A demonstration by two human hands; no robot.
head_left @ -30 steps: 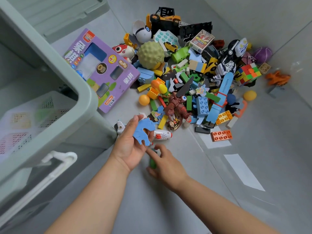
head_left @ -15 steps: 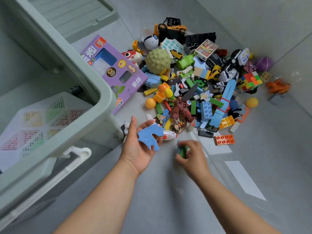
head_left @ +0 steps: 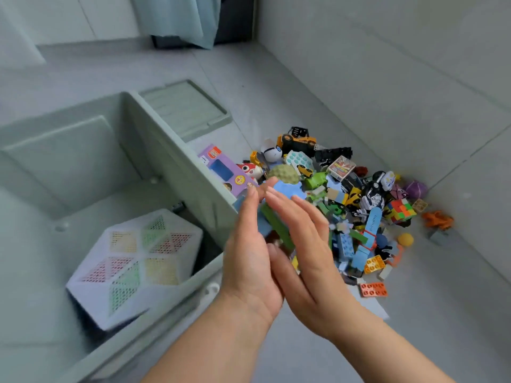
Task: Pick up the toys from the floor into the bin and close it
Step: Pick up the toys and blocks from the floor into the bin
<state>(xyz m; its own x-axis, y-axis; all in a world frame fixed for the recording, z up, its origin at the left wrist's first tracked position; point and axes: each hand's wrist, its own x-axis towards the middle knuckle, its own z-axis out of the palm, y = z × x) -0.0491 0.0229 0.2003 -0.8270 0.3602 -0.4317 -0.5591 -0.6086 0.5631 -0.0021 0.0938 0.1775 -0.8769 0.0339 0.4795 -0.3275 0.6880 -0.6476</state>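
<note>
Pressing blue piece (head_left: 287, 189), green brick (head_left: 276, 225) between flat hands (head_left: 249, 258) (head_left: 309, 252) beside bin (head_left: 177, 161).

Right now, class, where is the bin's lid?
In the head view, the lid lies flat on the floor beside the far right corner of the bin, beyond the purple toy box and the toy pile.

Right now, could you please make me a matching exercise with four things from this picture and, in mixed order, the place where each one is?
Things
1. bin lid
2. white mesh toy
3. green block
4. red-orange brick

Places
A. between the left hand and the right hand
B. on the floor, at the near edge of the toy pile
C. inside the bin
D. flat on the floor, beyond the bin's far corner

Pairs: 1-D; 2-C; 3-A; 4-B
</note>
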